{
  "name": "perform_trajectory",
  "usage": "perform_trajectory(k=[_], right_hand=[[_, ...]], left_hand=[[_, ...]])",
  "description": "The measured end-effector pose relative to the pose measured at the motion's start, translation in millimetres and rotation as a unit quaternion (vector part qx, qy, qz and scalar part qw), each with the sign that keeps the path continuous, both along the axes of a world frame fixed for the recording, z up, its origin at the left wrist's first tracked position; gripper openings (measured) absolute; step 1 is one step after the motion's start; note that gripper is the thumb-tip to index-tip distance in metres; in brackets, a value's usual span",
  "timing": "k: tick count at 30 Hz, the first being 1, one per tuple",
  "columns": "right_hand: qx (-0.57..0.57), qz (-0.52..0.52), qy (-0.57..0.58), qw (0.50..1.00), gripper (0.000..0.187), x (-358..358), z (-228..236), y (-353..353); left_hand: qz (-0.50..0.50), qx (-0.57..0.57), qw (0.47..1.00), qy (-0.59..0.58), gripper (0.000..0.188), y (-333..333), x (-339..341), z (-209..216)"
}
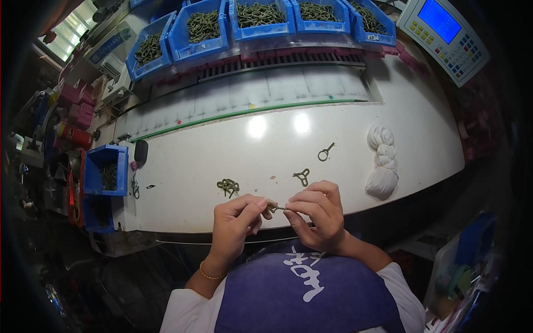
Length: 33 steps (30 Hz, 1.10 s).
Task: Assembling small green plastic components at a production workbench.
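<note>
Near the front edge of the white table, my left hand (237, 221) and my right hand (320, 217) pinch a small dark green looped piece (280, 208) between them. Its ends are hidden by my fingertips. Just beyond my left hand lies a small heap of similar green pieces (228, 187). Past my right fingers rests a three-armed green piece (302, 177). Farther to the right is a green ring with a straight stem (325, 152).
Blue bins (202, 28) of green pieces line the back, beyond a long recessed strip with a green edge (233, 116). A tied white cloth bundle (383, 162) lies on the right. A keypad device with a blue screen (444, 39) stands back right; another blue bin (104, 158) stands left.
</note>
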State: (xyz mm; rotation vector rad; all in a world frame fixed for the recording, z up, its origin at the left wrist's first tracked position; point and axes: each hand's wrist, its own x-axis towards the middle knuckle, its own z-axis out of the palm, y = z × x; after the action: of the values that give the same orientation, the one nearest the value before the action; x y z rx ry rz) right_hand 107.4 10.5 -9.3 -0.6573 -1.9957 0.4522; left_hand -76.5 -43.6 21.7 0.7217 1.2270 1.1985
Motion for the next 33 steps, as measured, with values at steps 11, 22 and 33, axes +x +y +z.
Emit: perform_trajectory(k=[11, 22, 33], right_hand=[[-0.014, -0.003, 0.007, 1.0, 0.024, -1, -3, -1], [-0.033, -0.001, 0.012, 0.999, 0.021, -3, 0, 0], [-0.326, 0.173, -0.186, 0.911, 0.015, 64, -39, -24]], left_hand=[[-0.005, -0.007, 1.0, -0.03, 0.024, -1, 0, -1], [-0.003, -0.016, 1.0, -0.022, 0.023, -2, -2, 2], [0.101, 0.014, 0.993, 0.063, 0.023, 3, -6, -16]])
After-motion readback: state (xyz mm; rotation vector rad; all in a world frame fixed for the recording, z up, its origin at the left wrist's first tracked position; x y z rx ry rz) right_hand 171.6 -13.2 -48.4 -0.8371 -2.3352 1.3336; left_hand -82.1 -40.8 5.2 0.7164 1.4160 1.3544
